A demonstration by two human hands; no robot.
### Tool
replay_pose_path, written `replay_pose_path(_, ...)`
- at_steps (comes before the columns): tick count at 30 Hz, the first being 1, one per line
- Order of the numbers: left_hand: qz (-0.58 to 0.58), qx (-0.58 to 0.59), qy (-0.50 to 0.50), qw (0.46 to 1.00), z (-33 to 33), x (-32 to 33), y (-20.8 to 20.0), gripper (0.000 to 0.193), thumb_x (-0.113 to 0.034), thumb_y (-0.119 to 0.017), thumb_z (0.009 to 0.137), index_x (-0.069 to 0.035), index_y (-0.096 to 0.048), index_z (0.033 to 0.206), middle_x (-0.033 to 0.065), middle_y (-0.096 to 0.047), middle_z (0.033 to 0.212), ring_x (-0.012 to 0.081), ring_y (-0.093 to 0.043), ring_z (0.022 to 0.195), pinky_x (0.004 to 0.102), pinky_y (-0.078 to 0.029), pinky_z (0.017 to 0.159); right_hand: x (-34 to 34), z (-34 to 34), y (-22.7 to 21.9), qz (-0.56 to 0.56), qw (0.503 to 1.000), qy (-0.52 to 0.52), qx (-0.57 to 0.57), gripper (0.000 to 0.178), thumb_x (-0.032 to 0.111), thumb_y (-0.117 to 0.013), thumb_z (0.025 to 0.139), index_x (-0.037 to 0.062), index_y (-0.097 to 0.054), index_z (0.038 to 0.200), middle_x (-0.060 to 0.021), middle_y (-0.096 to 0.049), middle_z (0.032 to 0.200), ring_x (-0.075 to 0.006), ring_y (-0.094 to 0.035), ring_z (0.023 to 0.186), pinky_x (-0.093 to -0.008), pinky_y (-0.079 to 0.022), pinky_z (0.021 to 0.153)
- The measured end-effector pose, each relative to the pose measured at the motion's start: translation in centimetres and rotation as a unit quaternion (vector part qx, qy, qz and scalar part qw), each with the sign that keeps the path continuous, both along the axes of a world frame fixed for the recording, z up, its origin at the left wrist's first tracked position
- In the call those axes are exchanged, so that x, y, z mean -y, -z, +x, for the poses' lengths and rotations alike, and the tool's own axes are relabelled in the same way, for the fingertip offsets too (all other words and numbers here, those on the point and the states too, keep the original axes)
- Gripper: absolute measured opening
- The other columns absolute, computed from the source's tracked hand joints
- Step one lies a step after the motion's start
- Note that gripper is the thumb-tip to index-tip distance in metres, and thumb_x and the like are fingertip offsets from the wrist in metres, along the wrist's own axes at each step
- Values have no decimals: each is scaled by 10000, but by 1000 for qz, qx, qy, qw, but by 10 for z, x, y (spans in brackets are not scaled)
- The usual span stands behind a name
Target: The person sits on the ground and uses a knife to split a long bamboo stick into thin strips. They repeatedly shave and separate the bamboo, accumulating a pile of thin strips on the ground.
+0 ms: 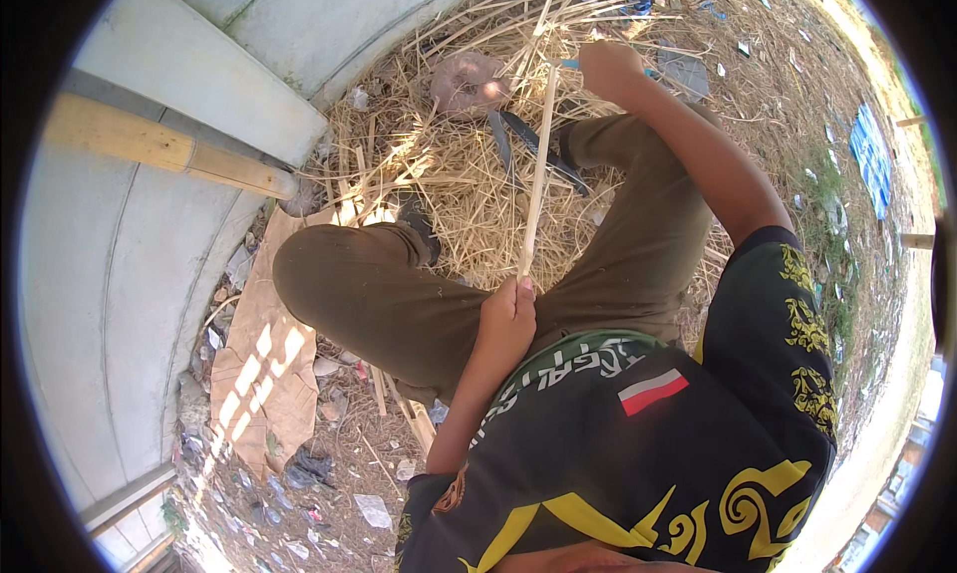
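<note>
Closed around the lower end of a long pale bamboo strip (539, 184) is my left hand (510, 316), held close to my waist. The strip slants up and away from me between my legs, over the shavings. My right hand (610, 75), arm stretched forward, is a fist around a thin teal-blue thing (570, 64); a bit of it shows on either side of the fist, and its kind is hidden. That fist is beside the far part of the strip. Two dark flat strips (528, 140) lie beneath the bamboo strip, near my foot.
A heap of straw-coloured shavings (478, 209) spreads between my legs, with a round brownish lump (469, 83) behind it. A pale wall (130, 274) and a bamboo pole (164, 146) stand at left. Brown cardboard (254, 374) lies left, a blue sheet (870, 159) far right.
</note>
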State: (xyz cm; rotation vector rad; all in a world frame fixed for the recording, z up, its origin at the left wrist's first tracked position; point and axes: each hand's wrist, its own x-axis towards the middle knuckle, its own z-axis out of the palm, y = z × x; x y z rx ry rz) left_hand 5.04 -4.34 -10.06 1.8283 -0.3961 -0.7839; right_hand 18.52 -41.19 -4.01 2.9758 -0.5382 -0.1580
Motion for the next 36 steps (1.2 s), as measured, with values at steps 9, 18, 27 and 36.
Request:
replay_pose_path(9, 21, 2, -10, 1000, -1, 5, 7, 366, -280, -438, 1058, -26, -520, 808, 9, -486, 597, 83, -445, 486, 295, -379, 465, -157, -136, 26, 73, 975, -197, -75, 81, 145, -704, 743, 73, -730, 769, -105, -713, 770, -273, -728, 749, -401, -561, 561)
replay_pose_path(18, 68, 115, -12, 991, -4, 8, 9, 360, -258, -461, 1033, 35, -527, 834, 226, -537, 682, 329, -496, 598, 426, -430, 623, -161, -124, 30, 73, 955, -259, -121, 73, 118, -715, 737, 70, -739, 785, -103, -726, 800, -275, -729, 762, -416, -563, 570)
replay_pose_path(27, -65, -153, -30, 986, -4, -7, -16, 334, -296, -437, 1063, -47, -477, 844, 50, -415, 607, 152, -402, 492, 310, -335, 443, 16, -46, -5, -81, 995, 26, 58, 88, 110, -693, 824, 62, -742, 878, -111, -739, 870, -282, -740, 807, -395, -580, 601)
replay_pose_path(36, -258, -376, -69, 887, 16, -13, -37, 347, -378, -397, 1077, -128, -391, 838, -51, -298, 640, 33, -254, 472, 196, -255, 361, -139, -112, 33, 228, 965, -93, 94, 140, 195, -621, 802, 65, -673, 790, -151, -670, 732, -356, -680, 693, -479, -535, 625)
